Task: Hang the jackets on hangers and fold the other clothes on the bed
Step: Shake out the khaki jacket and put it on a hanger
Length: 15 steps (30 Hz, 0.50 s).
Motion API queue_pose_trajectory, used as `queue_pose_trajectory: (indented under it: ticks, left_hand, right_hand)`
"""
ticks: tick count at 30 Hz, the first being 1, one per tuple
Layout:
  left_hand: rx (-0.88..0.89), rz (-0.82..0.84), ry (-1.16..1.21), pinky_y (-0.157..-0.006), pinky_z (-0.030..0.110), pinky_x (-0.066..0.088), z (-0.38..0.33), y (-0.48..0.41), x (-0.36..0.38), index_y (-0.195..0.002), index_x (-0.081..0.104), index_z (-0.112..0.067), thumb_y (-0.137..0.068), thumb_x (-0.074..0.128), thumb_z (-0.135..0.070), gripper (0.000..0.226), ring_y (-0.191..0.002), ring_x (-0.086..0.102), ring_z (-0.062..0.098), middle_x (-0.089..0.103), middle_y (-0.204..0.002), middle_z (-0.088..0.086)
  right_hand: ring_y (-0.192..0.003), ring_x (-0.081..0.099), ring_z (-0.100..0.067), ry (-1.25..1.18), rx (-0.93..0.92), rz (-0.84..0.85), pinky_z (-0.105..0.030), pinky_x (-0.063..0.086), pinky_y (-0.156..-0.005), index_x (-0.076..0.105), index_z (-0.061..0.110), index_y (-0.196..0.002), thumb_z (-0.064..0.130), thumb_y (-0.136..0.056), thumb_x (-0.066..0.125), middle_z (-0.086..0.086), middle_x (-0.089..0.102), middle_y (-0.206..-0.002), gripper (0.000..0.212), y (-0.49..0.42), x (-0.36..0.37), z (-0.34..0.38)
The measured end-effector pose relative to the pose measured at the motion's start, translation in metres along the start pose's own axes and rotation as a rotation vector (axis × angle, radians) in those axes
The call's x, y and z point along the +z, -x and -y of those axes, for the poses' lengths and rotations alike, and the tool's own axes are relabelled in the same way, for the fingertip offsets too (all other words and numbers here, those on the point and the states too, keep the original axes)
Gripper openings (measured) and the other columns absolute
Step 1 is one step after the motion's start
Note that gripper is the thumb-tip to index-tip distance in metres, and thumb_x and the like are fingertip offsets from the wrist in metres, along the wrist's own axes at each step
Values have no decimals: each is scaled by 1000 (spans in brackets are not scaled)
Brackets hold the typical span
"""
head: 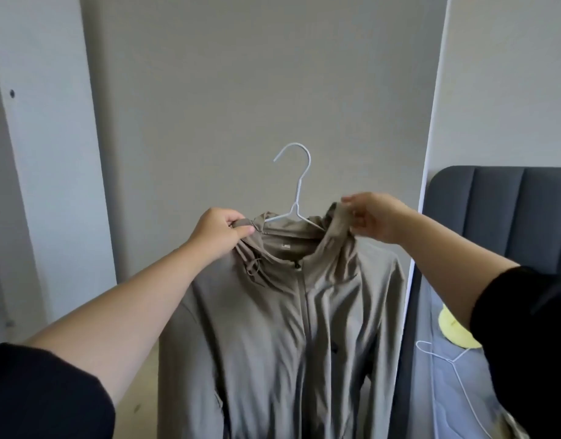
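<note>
A taupe hooded jacket (285,327) hangs in front of me on a white wire hanger (296,188), whose hook sticks up above the collar. My left hand (219,232) grips the jacket's left shoulder and hood edge. My right hand (372,218) pinches the hood fabric at the right of the collar. The jacket's front is closed and its lower part runs out of view.
A grey wall panel (257,90) stands behind the jacket. At the right is a bed (447,394) with a dark padded headboard (500,210); on it lie a second white hanger (447,365) and a yellow garment (453,327). A white door frame (41,153) is at the left.
</note>
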State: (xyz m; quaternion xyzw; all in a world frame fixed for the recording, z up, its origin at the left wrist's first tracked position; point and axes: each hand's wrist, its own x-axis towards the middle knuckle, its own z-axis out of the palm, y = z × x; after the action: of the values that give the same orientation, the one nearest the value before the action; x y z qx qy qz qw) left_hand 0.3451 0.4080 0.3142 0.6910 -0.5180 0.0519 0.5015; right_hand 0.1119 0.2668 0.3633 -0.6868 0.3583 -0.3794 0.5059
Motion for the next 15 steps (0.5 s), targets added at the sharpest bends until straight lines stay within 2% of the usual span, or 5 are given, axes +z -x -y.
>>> queue_pose_trajectory:
  ticks: [2,4,9,12,15]
  left_hand:
    - [-27,-35,50,-61,24,35,2,0,-5,-74,68,-15,-82,72,-12,10,-67,49,13,61,-70,5]
    - [-40,-47,85,-66,25,36,5,0,-8,-76,69,-15,-83,71,-11,8,-71,52,14,64,-75,7]
    - [-78,-48,156,-74,25,41,4,-2,-7,-88,72,-9,-83,70,-8,5,-77,58,14,69,-82,9]
    - [-179,-26,324,-81,24,46,4,-3,-6,-99,71,-4,-86,66,-3,14,-85,61,16,68,-90,9]
    - [-374,-27,660,-68,15,52,1,-8,-14,-112,65,-1,-93,54,-1,22,-69,67,11,65,-99,11]
  right_hand:
    - [-87,64,-27,551,-28,-104,-31,53,-71,65,8,-105,3,-92,45,-13,65,-100,24,-2,-10,-9]
    - [-104,57,-24,684,-157,-159,-27,43,-85,68,10,-109,6,-93,42,-8,63,-118,31,-2,-13,-16]
    - [-79,52,-18,703,-270,51,-26,40,-67,66,13,-79,30,-96,52,-5,62,-83,28,5,10,-19]
    - [-65,47,-15,676,-311,-15,-24,35,-54,62,16,-68,25,-93,58,1,53,-65,27,1,17,-26]
    - [-58,46,-12,546,-311,-106,-20,33,-47,63,14,-66,22,-90,63,2,52,-59,25,-4,18,-35]
